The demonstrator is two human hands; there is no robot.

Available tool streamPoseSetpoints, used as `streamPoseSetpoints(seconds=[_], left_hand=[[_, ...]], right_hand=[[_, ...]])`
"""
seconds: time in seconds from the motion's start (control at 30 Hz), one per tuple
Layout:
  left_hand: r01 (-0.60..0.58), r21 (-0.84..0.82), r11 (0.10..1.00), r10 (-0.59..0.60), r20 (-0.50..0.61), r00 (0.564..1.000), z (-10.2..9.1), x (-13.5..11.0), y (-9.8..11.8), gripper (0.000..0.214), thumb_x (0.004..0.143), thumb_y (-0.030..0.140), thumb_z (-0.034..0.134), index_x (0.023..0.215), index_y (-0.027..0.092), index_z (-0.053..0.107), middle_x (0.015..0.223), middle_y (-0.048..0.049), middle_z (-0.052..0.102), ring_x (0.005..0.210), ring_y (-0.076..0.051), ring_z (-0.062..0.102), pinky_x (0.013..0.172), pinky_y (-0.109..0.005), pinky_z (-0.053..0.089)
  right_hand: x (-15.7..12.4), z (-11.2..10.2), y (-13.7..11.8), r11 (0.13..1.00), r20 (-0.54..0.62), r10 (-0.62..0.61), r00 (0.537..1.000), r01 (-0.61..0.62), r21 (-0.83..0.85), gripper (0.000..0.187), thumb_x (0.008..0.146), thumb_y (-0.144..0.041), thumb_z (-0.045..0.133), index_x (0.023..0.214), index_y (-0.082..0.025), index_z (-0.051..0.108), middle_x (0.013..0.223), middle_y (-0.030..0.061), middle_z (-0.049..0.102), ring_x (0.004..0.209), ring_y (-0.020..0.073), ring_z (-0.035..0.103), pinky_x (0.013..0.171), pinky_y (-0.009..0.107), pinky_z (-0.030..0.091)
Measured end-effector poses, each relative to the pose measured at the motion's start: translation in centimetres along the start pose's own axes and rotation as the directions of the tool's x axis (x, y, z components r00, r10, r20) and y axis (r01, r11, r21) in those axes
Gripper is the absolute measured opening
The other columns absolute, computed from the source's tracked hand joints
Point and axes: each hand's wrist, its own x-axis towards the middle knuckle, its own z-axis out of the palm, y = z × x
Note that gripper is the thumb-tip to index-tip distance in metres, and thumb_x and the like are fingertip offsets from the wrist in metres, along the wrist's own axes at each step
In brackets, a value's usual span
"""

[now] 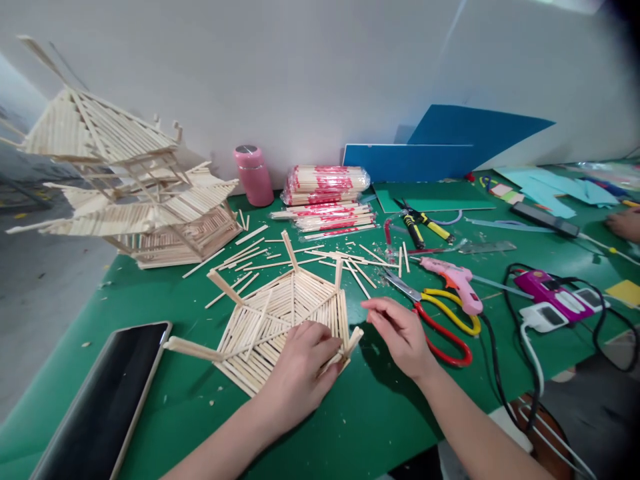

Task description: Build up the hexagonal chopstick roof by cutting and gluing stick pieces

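- The six-sided roof piece [280, 313] of thin wooden sticks lies flat on the green table mat [165, 293], straight in front of the person.
- The left hand [300, 367] lies palm down on the roof piece's near right part, fingers curled over that edge by a corner spar, holding it down.
- The right hand [403, 333] hovers just to the right of the roof piece, not touching it. Its fingers are loosely drawn together towards the thumb, and I cannot tell whether a thin stick is pinched there.
- Judging by the piece, the six spars are set and most panels between them are filled with sticks. The near right corner under the fingers looks like the part being worked.
- Loose sticks [310, 257] lie scattered just behind the roof piece, with wrapped packs of chopsticks [325, 185] and a pink flask [253, 175] farther behind.
- To the roof piece's left and behind stands a tiered stick model [135, 180] with several roof levels already stacked.
- To its right lie red-and-yellow scissors [445, 320], a pink glue gun [457, 280] and a power strip [555, 310].
- To its near left lies a dark tablet [110, 393].
- Another person's hand [625, 223] shows far to the right.
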Motion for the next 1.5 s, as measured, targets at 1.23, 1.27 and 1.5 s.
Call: streamPoseSetpoints(seconds=[1.23,1.27,1.5], left_hand=[[-0.075,0.025,0.997,0.073,0.088,0.993,0.4,-0.3,-0.6,0.021,0.083,0.011,0.035,0.082,0.015,0.056,0.084,-0.0079,0.052,0.084,-0.021,0.044,0.074,-0.04,0.039],[-0.076,0.027,0.997,0.074,0.085,0.994,0.4,-0.3,-0.6,0.021,0.083,0.011,0.035,0.082,0.015,0.056,0.084,-0.0079,0.052,0.084,-0.021,0.044,0.074,-0.04,0.039],[-0.083,0.037,0.996,0.08,0.075,0.994,0.5,-0.2,-0.7,0.02,0.081,0.011,0.037,0.081,0.016,0.056,0.084,-0.0071,0.052,0.083,-0.021,0.044,0.072,-0.039,0.04]], right_hand=[[-2.2,2.3,-0.2,0.975,0.284,-0.053,0.957,0.111,-0.193,0.013,0.079,-0.018,0.053,0.088,-0.019,0.062,0.071,0.0043,0.057,0.065,0.0156,0.051,0.057,0.028,0.042],[-2.2,2.3,-0.2,0.975,0.287,-0.05,0.957,0.109,-0.192,0.013,0.079,-0.017,0.053,0.087,-0.019,0.062,0.071,0.0044,0.056,0.065,0.0156,0.051,0.057,0.029,0.041],[-2.4,2.2,0.1,0.971,0.293,-0.044,0.955,0.11,-0.214,0.013,0.08,-0.021,0.052,0.087,-0.019,0.062,0.071,0.0043,0.057,0.065,0.0158,0.052,0.057,0.029,0.042]])
